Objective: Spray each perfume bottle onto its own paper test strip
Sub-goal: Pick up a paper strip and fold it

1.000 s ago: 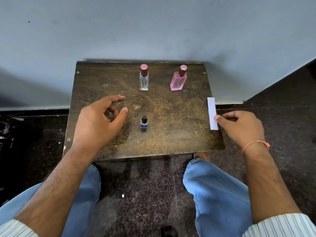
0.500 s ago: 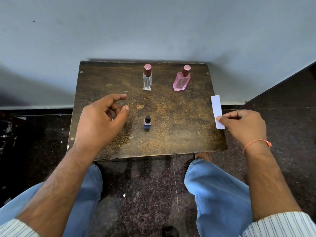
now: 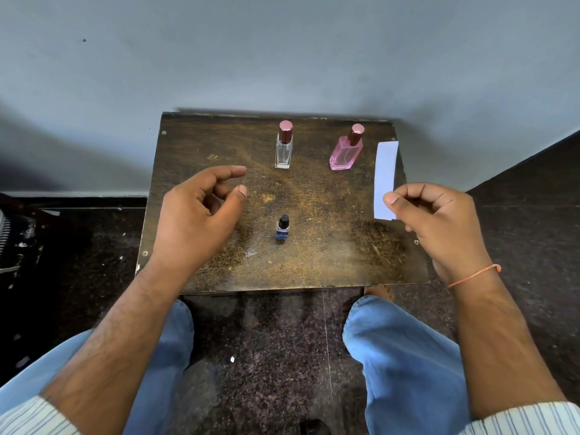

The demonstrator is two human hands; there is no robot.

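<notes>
In the head view, a white paper test strip point(image 3: 385, 178) is pinched at its near end between the thumb and curled fingers of the right hand point(image 3: 439, 221). The strip is held upright over the right edge of the small dark wooden table point(image 3: 314, 265), and its far end reaches up beside the pink perfume bottle point(image 3: 345, 152), just to that bottle's right and apart from it. The left hand point(image 3: 194, 221) is held above the left part of the table with its fingers loosely curved and nothing grasped; its thumb and forefinger are spread toward the middle. A small dark blue bottle with a black cap point(image 3: 282, 229) is seen standing just right of the left thumb, not touched by it. A clear perfume bottle with a rose cap point(image 3: 284, 149) is stood near the far edge, beyond the left fingertips and well apart from them. The pink bottle is stood to its right, also capped. Bare tabletop is left between the blue bottle and the two far bottles, and between the blue bottle and the right hand. The table's far edge is set close to a grey wall point(image 3: 282, 58). Dark speckled floor point(image 3: 270, 356) is seen past the near edge, between knees in blue trousers.
</notes>
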